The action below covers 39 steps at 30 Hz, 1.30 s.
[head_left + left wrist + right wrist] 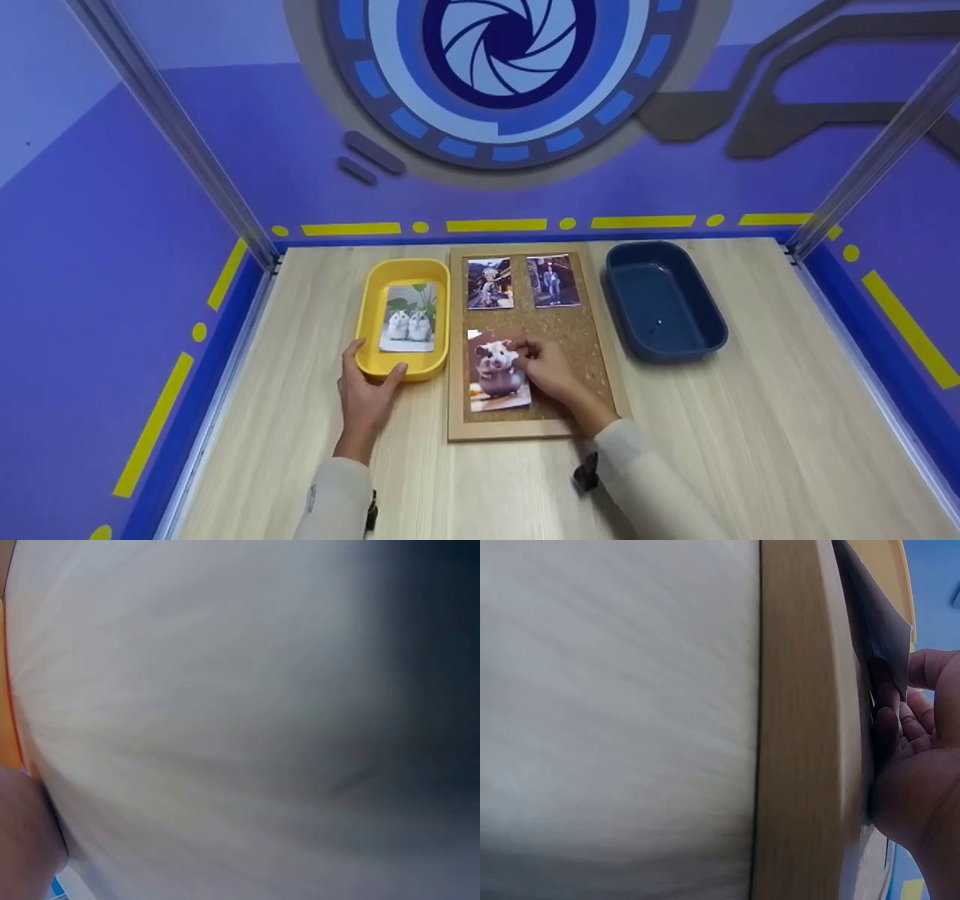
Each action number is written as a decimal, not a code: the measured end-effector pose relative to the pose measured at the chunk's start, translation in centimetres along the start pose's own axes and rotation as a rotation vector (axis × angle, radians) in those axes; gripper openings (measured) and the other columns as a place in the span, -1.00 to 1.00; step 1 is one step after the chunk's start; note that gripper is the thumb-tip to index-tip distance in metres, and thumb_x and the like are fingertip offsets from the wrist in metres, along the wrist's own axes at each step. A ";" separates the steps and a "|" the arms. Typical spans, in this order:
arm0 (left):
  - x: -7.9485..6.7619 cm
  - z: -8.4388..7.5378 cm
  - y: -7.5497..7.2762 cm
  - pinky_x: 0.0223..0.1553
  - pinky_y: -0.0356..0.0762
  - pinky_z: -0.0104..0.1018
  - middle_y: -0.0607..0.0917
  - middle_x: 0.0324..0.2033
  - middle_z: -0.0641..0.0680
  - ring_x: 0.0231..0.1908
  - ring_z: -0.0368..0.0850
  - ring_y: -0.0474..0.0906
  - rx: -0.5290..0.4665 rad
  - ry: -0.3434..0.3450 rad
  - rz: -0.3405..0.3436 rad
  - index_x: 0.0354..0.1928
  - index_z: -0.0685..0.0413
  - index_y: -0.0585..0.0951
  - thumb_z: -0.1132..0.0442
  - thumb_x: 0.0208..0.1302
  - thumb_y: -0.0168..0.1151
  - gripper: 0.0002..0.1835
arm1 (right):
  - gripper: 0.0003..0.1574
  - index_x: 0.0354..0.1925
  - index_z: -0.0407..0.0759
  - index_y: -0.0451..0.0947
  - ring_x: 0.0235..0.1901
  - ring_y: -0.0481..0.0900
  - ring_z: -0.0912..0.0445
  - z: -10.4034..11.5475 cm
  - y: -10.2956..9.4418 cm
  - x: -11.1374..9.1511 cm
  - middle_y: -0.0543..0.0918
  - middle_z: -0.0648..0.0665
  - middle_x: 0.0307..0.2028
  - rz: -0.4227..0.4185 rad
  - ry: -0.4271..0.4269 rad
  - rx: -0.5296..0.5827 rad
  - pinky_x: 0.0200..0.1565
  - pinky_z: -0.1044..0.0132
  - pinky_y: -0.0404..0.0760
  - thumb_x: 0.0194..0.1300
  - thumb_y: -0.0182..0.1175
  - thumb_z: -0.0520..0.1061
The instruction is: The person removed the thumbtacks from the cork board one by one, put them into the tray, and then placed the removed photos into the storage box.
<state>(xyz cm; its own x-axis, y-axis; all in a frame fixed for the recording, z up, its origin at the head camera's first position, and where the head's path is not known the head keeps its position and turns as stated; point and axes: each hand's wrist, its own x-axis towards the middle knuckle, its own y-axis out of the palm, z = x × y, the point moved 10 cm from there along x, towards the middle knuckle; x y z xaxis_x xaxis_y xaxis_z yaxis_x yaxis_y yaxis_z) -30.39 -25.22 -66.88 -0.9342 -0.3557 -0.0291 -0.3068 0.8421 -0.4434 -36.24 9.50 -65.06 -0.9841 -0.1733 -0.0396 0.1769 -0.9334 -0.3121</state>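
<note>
My right hand (551,369) pinches the right edge of a hamster photo (496,379) over the lower left of a framed cork board (566,330). In the right wrist view the photo (885,622) is tilted, its edge between thumb and fingers. My left hand (367,394) holds the near end of a yellow plastic bin (365,319), thumb on the near rim and fingers at the left corner. Inside that bin lies a photo of two white hamsters (409,322). Two photos of people, one on the left (490,283) and one on the right (553,281), lie on the board's upper part.
A dark blue plastic bin (664,300) stands right of the board, with a small speck inside. Everything rests on a light wood table (772,420). Purple panels with yellow dashes enclose its back (510,199) and sides.
</note>
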 end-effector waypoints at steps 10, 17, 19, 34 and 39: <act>0.0 0.0 -0.2 0.63 0.15 0.21 0.26 0.61 0.14 0.55 0.17 0.23 -0.013 -0.025 -0.008 0.62 -0.32 0.11 -0.16 0.29 0.52 0.01 | -0.65 -0.02 -0.42 0.71 -0.35 0.58 0.18 -0.6 0.1 0.3 0.76 -0.32 -0.25 0.015 0.050 0.080 -0.26 0.42 0.57 0.19 0.28 -0.40; 0.0 0.1 -0.2 0.62 0.16 0.22 0.28 0.61 0.15 0.54 0.18 0.24 -0.011 -0.013 -0.016 0.61 -0.32 0.12 -0.17 0.26 0.54 0.02 | -0.64 -0.02 -0.46 0.70 -0.39 0.55 0.22 -0.5 -0.1 0.2 0.74 -0.27 -0.30 0.007 0.052 0.102 -0.32 0.43 0.52 0.17 0.28 -0.41; 0.0 0.0 -0.1 0.62 0.17 0.21 0.30 0.60 0.14 0.54 0.17 0.26 -0.007 0.003 -0.016 0.61 -0.28 0.13 -0.16 0.26 0.54 0.02 | -0.63 -0.02 -0.48 0.69 -0.39 0.55 0.22 -0.5 -0.1 0.1 0.75 -0.32 -0.28 0.005 0.049 0.112 -0.33 0.44 0.52 0.16 0.27 -0.43; 0.0 0.1 -0.3 0.65 0.13 0.22 0.25 0.64 0.10 0.57 0.16 0.22 0.021 -0.008 -0.018 0.63 -0.31 0.10 -0.19 0.31 0.49 0.00 | -0.66 -0.02 -0.42 0.72 -0.39 0.57 0.19 -0.3 0.2 0.1 0.74 -0.23 -0.32 0.019 0.039 0.099 -0.32 0.43 0.54 0.20 0.27 -0.41; -0.1 0.1 0.0 0.65 0.12 0.21 0.25 0.64 0.10 0.58 0.16 0.21 0.031 -0.005 -0.009 0.64 -0.30 0.09 -0.15 0.35 0.47 -0.02 | -0.65 0.00 -0.42 0.70 -0.37 0.57 0.21 -0.6 -0.1 0.0 0.74 -0.24 -0.29 0.014 0.050 0.089 -0.30 0.43 0.55 0.22 0.28 -0.38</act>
<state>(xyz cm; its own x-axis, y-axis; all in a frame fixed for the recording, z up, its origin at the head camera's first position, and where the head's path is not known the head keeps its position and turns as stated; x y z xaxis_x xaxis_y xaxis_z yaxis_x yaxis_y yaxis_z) -30.28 -25.24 -66.94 -0.9306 -0.3650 -0.0292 -0.3092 0.8261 -0.4712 -36.22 9.78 -65.65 -0.9807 -0.1730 -0.0912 0.1896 -0.9555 -0.2258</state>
